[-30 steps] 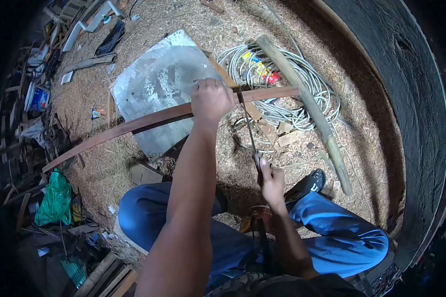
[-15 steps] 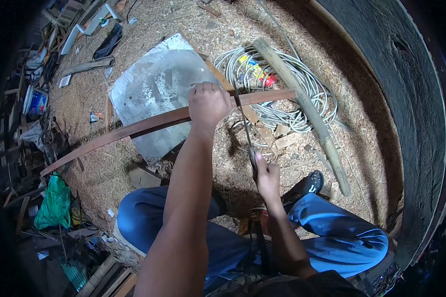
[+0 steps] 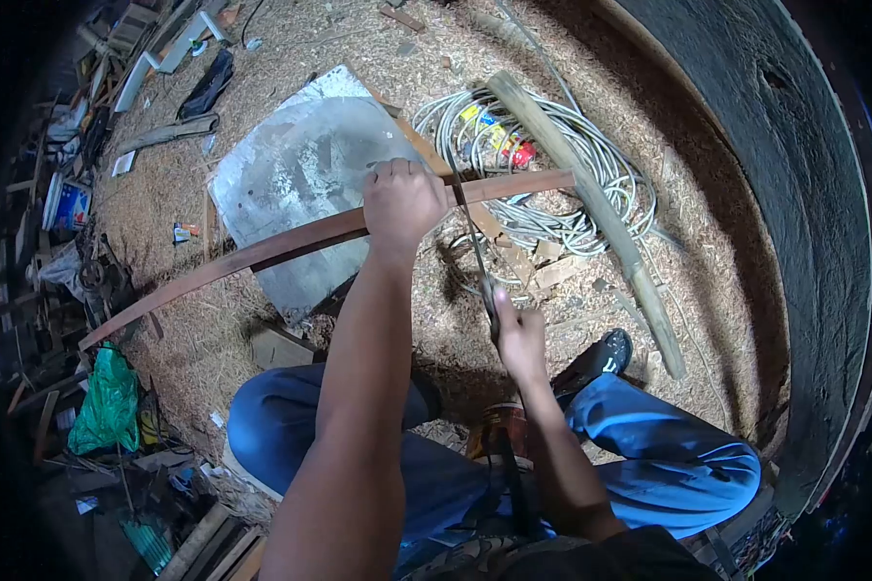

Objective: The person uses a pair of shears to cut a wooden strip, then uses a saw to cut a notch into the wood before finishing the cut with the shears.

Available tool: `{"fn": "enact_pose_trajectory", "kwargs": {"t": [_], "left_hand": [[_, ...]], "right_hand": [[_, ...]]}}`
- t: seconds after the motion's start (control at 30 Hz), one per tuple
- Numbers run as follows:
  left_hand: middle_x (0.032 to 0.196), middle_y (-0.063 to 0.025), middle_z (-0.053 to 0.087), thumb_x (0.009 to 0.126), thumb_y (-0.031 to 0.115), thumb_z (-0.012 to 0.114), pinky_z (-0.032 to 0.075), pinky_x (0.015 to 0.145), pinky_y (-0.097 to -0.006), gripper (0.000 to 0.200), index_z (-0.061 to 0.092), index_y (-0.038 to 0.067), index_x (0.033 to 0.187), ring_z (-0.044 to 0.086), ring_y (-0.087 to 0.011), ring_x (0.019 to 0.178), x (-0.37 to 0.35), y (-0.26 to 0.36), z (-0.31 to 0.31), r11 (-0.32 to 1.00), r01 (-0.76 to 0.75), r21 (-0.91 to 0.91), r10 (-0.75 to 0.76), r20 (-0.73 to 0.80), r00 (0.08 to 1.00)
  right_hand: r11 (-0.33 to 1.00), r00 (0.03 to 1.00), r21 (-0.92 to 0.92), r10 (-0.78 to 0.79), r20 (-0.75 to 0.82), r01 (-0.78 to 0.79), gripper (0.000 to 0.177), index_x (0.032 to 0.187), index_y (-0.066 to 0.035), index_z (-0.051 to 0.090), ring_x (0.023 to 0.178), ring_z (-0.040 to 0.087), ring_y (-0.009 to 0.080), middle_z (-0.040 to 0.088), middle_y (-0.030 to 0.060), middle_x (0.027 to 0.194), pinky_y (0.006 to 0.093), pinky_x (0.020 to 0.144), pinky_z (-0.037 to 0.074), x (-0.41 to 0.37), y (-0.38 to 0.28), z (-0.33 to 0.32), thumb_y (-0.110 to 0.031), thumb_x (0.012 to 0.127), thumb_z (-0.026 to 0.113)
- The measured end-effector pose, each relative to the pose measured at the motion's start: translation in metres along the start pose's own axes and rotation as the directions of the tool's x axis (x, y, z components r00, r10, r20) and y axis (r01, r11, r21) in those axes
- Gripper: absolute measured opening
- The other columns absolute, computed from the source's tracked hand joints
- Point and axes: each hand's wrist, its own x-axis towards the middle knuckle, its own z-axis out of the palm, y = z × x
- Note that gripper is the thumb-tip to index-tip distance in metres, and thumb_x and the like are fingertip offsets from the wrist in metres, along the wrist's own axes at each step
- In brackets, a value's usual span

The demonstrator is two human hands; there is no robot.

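Note:
A long reddish wooden strip (image 3: pixel 295 237) crosses the middle of the head view, over a worn grey-white square board (image 3: pixel 300 160). My left hand (image 3: pixel 405 201) is closed over the strip and presses on it from above. My right hand (image 3: pixel 520 339) grips the handle of a handsaw (image 3: pixel 477 247), whose narrow blade is seen nearly edge-on. The blade crosses the strip just right of my left hand. How deep it sits in the wood cannot be made out. The strip's right end lies above a cable coil.
A coil of grey cable (image 3: pixel 606 179) lies under a round wooden pole (image 3: pixel 591 184). Wood shavings cover the ground. A dark curved wall (image 3: pixel 794 194) bounds the right side. Scrap wood and a green plastic bag (image 3: pixel 105 402) lie at left. A shoe (image 3: pixel 606 358) rests near the saw hand.
The saw blade's far end reaches further beyond the strip than before. My left hand stays on the strip. The whole view has shifted slightly.

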Motion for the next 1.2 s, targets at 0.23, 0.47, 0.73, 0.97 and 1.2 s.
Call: {"fn": "enact_pose_trajectory", "kwargs": {"t": [0.23, 0.47, 0.73, 0.97, 1.2], "left_hand": [[0.071, -0.0127, 0.067, 0.078, 0.018, 0.057, 0.053, 0.068, -0.0408, 0.021, 0.067, 0.004, 0.067, 0.066, -0.0289, 0.071, 0.002, 0.0, -0.005, 1.0, 0.025, 0.016, -0.025, 0.019, 1.0], [0.072, -0.0127, 0.066, 0.078, 0.018, 0.057, 0.053, 0.067, -0.0411, 0.02, 0.067, 0.004, 0.068, 0.066, -0.0285, 0.07, 0.0, 0.001, -0.005, 1.0, 0.015, 0.002, -0.015, 0.026, 1.0], [0.071, -0.0123, 0.067, 0.076, 0.017, 0.058, 0.053, 0.067, -0.0408, 0.018, 0.068, 0.004, 0.068, 0.066, -0.0282, 0.069, 0.0, 0.0, -0.005, 1.0, 0.021, 0.0, -0.021, 0.009, 1.0], [0.07, -0.0126, 0.066, 0.076, 0.017, 0.058, 0.053, 0.066, -0.0407, 0.018, 0.068, 0.004, 0.067, 0.066, -0.0281, 0.068, 0.0, -0.003, -0.001, 1.0, 0.012, -0.006, -0.012, -0.027, 1.0], [0.07, -0.0128, 0.066, 0.077, 0.018, 0.058, 0.052, 0.064, -0.0409, 0.02, 0.068, 0.004, 0.067, 0.065, -0.0287, 0.067, -0.001, -0.001, -0.001, 1.0, 0.018, 0.005, -0.018, -0.021, 1.0]], "right_hand": [[0.998, 0.999, 0.045, -0.05, 0.013, 0.049, 0.066, 0.048, -0.007, 0.047, 0.045, 0.032, 0.0086, 0.038, -0.0041, 0.046, 0.0326, 0.045, 0.025, -0.011, 0.007, 0.0, -0.046, 0.1, 0.055], [1.0, 1.0, -0.029, 0.007, -0.019, -0.008, 0.064, 0.047, -0.008, 0.051, 0.044, 0.034, 0.0076, 0.041, -0.0046, 0.046, 0.0304, 0.044, 0.025, -0.002, 0.011, -0.001, -0.045, 0.098, 0.058], [0.994, 0.992, -0.114, 0.009, 0.124, 0.005, 0.054, 0.055, 0.0, 0.059, 0.044, 0.043, 0.0115, 0.049, 0.0026, 0.047, 0.033, 0.046, 0.035, 0.026, -0.022, 0.0, -0.038, 0.091, 0.068], [0.965, 0.988, -0.225, -0.15, -0.047, 0.136, 0.028, 0.07, 0.005, 0.066, 0.048, 0.055, 0.0178, 0.056, 0.0136, 0.051, 0.0378, 0.049, 0.042, 0.022, -0.003, 0.023, -0.019, 0.086, 0.067], [0.908, 0.895, 0.295, -0.372, 0.247, 0.296, 0.023, 0.105, -0.001, 0.064, 0.076, 0.062, 0.01, 0.063, 0.0015, 0.083, 0.0261, 0.066, 0.048, 0.002, 0.015, -0.008, -0.011, 0.086, 0.072]]}}
